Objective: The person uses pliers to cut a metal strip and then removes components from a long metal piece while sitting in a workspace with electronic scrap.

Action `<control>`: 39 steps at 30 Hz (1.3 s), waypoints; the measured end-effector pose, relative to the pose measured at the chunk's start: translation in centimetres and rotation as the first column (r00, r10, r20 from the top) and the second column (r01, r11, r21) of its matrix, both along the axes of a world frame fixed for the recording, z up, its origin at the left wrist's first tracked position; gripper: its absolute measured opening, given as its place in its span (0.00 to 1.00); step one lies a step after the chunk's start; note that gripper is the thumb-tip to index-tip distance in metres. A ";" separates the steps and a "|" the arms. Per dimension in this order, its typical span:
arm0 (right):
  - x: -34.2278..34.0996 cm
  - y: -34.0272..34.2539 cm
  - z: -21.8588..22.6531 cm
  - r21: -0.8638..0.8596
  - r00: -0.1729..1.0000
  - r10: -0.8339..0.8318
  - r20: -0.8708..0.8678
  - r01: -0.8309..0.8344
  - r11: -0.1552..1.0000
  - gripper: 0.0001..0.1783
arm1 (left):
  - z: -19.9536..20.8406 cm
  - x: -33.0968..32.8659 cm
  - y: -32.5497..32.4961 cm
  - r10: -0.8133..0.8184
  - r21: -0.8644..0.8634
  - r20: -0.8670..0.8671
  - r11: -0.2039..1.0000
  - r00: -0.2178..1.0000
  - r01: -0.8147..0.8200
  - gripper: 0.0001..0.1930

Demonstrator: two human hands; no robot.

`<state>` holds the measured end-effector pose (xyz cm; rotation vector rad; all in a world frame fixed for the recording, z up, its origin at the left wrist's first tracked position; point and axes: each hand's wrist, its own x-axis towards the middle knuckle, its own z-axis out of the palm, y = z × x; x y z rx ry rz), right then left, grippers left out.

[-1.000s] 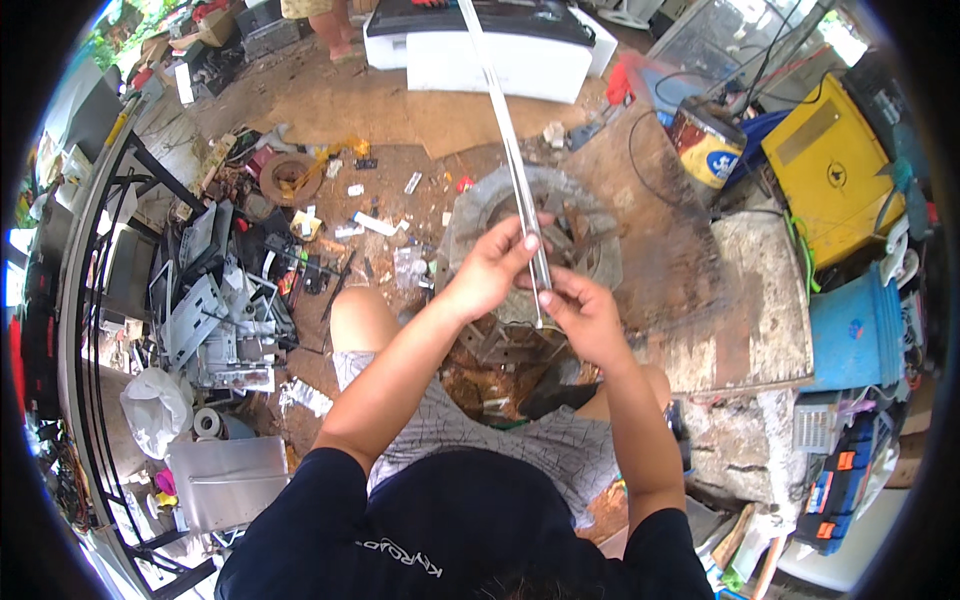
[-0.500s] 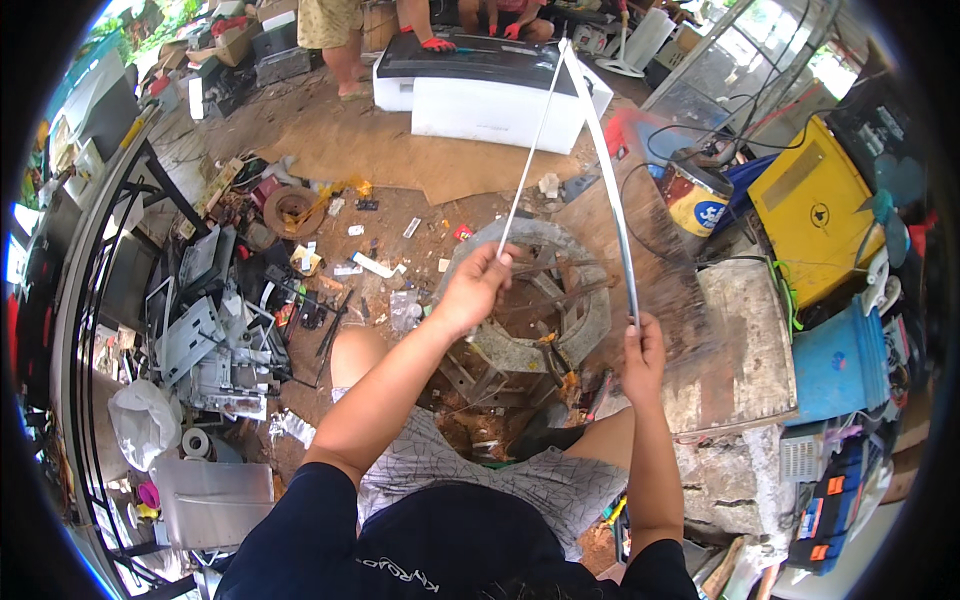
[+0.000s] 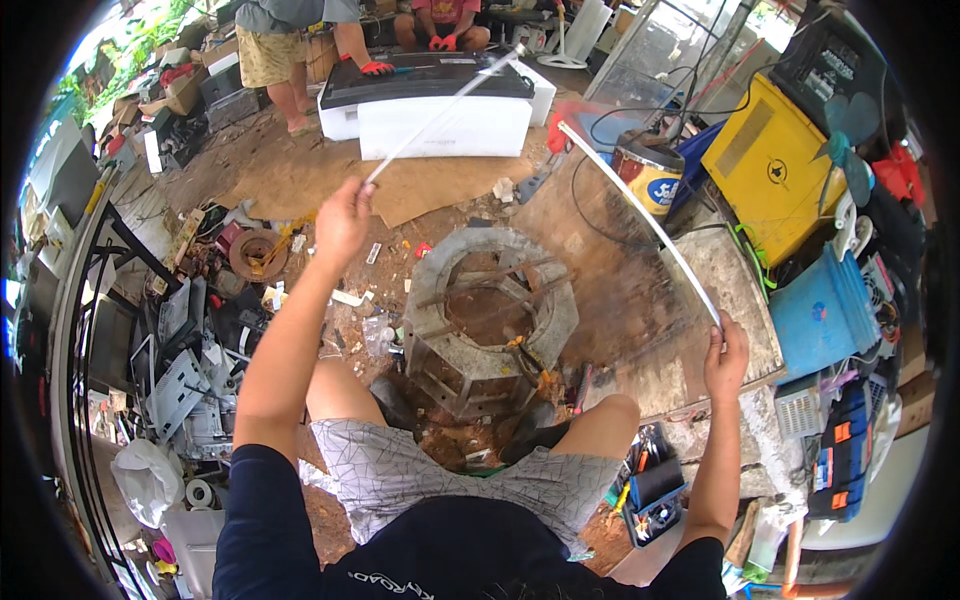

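My left hand (image 3: 342,220), raised at the left, pinches the lower end of a thin pale strip (image 3: 440,112). That strip slants up to the right and ends in a small white tip in front of the white appliance. At the right, my right hand (image 3: 727,355) is closed on the low end of a curved, whitish strip (image 3: 640,208), which arches up to the left. The far ends of the two strips stand apart. Between my knees and below both hands sits an octagonal grey stand (image 3: 425,320) with a round opening; neither hand touches it.
Beyond the stand lies a white appliance with a dark top (image 3: 445,130); two people with red gloves are behind it. Dismantled parts (image 3: 185,385) heap at left. A wooden board (image 3: 620,300), yellow panel (image 3: 765,170), blue bin (image 3: 825,310) and toolbox (image 3: 840,455) line the right.
My hands have spread apart, left hand up and left, right hand to the right. The strips' far ends, together at the top before, are now separated. The view has shifted slightly.
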<state>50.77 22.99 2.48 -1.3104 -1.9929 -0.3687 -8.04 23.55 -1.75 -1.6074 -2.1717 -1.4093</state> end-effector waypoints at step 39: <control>-24.0 -3.6 -8.1 -0.452 0.839 0.382 -0.388 -0.535 0.714 0.26 | 18.6 -17.4 -105.7 0.609 -0.439 -0.786 -0.671 -0.106 -0.598 0.18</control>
